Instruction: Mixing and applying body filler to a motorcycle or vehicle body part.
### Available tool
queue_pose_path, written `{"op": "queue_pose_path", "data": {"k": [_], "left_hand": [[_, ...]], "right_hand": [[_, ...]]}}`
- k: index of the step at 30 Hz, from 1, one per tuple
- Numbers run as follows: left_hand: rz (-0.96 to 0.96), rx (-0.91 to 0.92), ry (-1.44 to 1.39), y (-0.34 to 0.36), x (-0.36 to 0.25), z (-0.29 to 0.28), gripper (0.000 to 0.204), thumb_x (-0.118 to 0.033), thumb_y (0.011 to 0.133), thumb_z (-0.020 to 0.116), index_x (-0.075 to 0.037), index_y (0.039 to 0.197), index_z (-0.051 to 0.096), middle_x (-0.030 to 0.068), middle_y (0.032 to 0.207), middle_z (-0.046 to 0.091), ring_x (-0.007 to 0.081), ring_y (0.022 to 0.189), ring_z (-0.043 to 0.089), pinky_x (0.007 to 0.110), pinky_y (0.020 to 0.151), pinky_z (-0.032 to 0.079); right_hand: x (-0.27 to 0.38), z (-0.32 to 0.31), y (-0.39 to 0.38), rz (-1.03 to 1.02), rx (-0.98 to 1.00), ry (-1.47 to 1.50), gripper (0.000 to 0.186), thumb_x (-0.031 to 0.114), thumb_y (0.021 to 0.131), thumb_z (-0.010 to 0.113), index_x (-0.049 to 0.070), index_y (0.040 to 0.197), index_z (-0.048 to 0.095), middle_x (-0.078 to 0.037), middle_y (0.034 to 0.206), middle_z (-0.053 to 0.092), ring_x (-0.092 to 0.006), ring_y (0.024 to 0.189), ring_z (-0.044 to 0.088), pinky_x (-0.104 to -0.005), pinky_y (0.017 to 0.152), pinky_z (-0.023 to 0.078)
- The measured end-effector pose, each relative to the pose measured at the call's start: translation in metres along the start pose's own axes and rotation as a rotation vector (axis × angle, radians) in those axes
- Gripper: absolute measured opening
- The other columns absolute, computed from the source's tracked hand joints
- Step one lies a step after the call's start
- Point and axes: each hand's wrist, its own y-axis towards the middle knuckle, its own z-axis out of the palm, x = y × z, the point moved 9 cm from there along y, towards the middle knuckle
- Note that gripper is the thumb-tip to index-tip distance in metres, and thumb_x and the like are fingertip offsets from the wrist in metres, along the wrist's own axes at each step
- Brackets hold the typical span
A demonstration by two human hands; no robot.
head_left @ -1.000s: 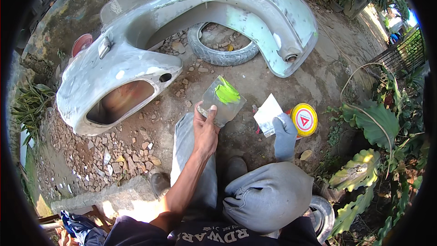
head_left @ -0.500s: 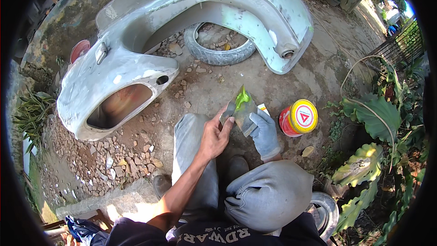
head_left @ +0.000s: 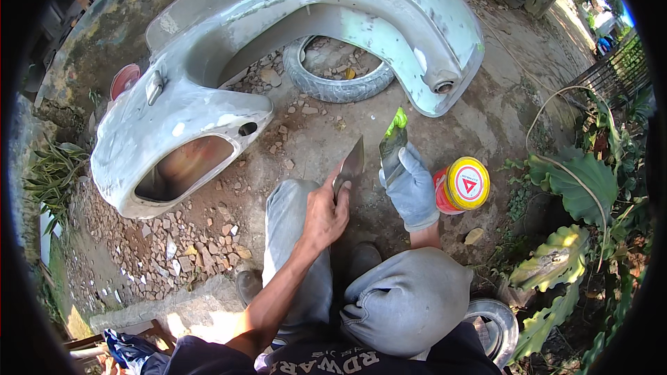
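Note:
My bare left hand [head_left: 324, 210] is closed on a dark, thin spreader blade [head_left: 351, 168], held upright above the grey-trousered left knee. My right hand [head_left: 410, 194], in a grey-blue glove, grips a second flat plate [head_left: 390, 153] with bright green paste [head_left: 397, 121] on its upper end. The two plates are apart, side by side. A red tin with a yellow-rimmed lid [head_left: 467, 184] stands on the ground just right of my right hand. Ahead lies a curved scooter body [head_left: 118, 153], patchy grey, white and pale mint, with an oval opening at its near left.
A dusty tyre [head_left: 340, 96] lies within the body's curve. Broken stones [head_left: 187, 253] cover ground at left. Broad-leaved plants [head_left: 577, 187], a loose cable and a dark fence [head_left: 618, 62] line the right. A weathered wall [head_left: 83, 42] stands at back left, another round tyre-like ring at lower right.
The green-pasted plate has passed from my left hand to my right, which has moved up. The hands met and have parted; my left hand now holds the bare blade.

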Motion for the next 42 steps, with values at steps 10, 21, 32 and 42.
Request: {"op": "queue_pose_path", "data": {"k": [10,21,32,42], "left_hand": [[-0.649,-0.218,-1.400,0.055,0.009,-0.031,0.015,-0.008,0.095,0.061,0.002,0.106,0.061,0.0089,0.090,0.070,0.0168,0.065,0.072,0.026,0.054,0.063],[-0.553,-0.219,-1.515,0.105,-0.047,-0.085,0.016,-0.005,0.096,0.061,0.004,0.110,0.059,0.0104,0.095,0.072,0.0185,0.077,0.076,0.029,0.067,0.069],[-0.420,-0.302,-1.357,0.135,-0.070,-0.159,0.024,-0.009,0.097,0.060,0.002,0.118,0.060,0.0107,0.104,0.072,0.0193,0.082,0.076,0.031,0.073,0.068],[-0.172,-0.365,-1.049,0.174,-0.094,-0.210,0.043,-0.007,0.106,0.059,-0.007,0.148,0.049,0.0055,0.129,0.068,0.0151,0.114,0.069,0.035,0.095,0.061]], "right_hand": [[0.095,0.081,0.067,-0.328,0.172,-0.831,0.026,-0.007,0.094,0.059,0.001,0.114,0.074,-0.009,0.120,0.075,-0.0166,0.112,0.069,-0.0321,0.103,0.051],[0.102,0.153,0.116,-0.734,0.471,-1.065,0.045,-0.017,0.078,0.057,0.003,0.115,0.075,-0.014,0.124,0.073,-0.0327,0.122,0.067,-0.0430,0.110,0.050],[0.122,0.193,0.143,-0.867,0.363,-1.418,0.042,-0.012,0.086,0.057,0.002,0.123,0.072,-0.015,0.121,0.073,-0.0333,0.119,0.068,-0.0412,0.106,0.051],[0.123,0.206,0.159,-0.156,0.096,-0.775,0.040,0.006,0.103,0.058,-0.008,0.140,0.058,-0.015,0.132,0.067,-0.0206,0.117,0.068,-0.0333,0.099,0.056]]}}
